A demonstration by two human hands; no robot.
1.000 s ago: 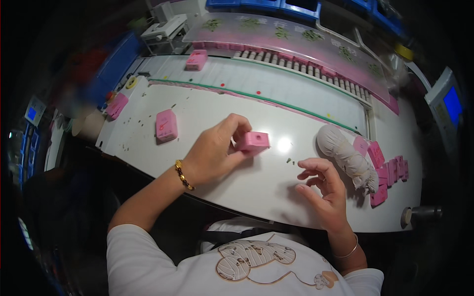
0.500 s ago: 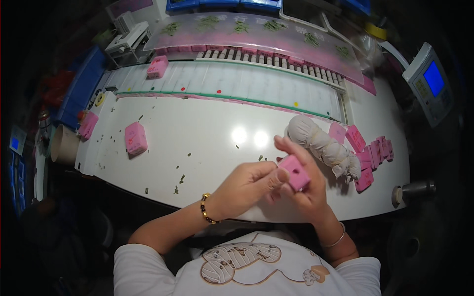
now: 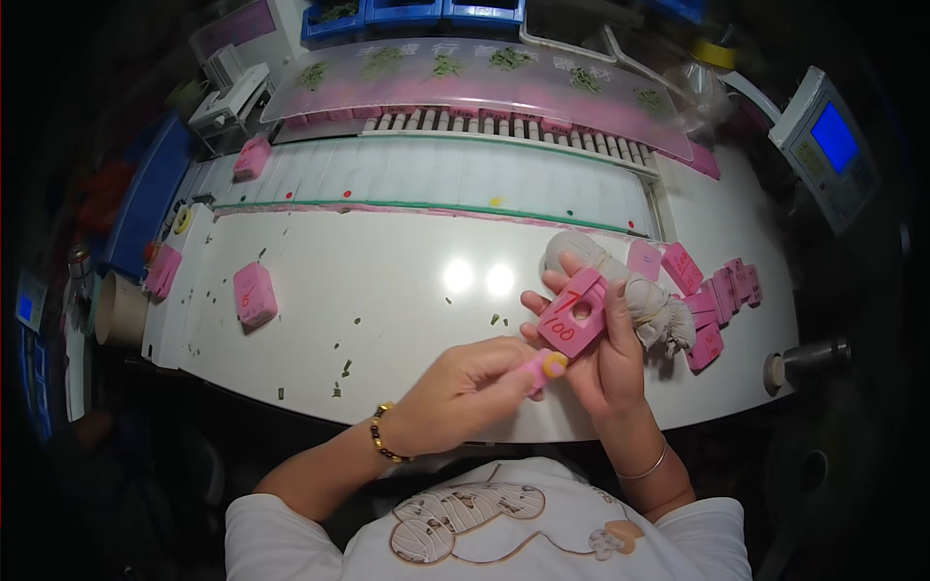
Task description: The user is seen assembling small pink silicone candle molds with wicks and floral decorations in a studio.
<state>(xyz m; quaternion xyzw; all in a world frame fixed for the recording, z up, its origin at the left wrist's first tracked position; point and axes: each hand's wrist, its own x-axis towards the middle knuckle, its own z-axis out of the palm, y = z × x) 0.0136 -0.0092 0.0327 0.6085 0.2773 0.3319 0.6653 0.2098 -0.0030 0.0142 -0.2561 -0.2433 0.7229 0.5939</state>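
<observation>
My right hand, palm up, cradles a pink rubber mould between thumb and fingers. The mould is a flat block with a round hole and red marker writing on its face. Just below it, my left hand is closed on a small pink piece with a yellow end, held near my right palm. The left fingertips are partly hidden by this piece. Behind my right hand lies a bundle of whitish cloth, bunched into lumps, and beside it sit several more pink moulds.
A single pink mould lies on the left of the white table, amid scattered green bits. At the back are a pale rail panel, rollers and a translucent cover. A device with a blue screen stands right.
The mould in my right hand has turned, now showing its marked face. My left hand has drawn down and left from it, holding the small yellow-ended piece. The view has shifted slightly.
</observation>
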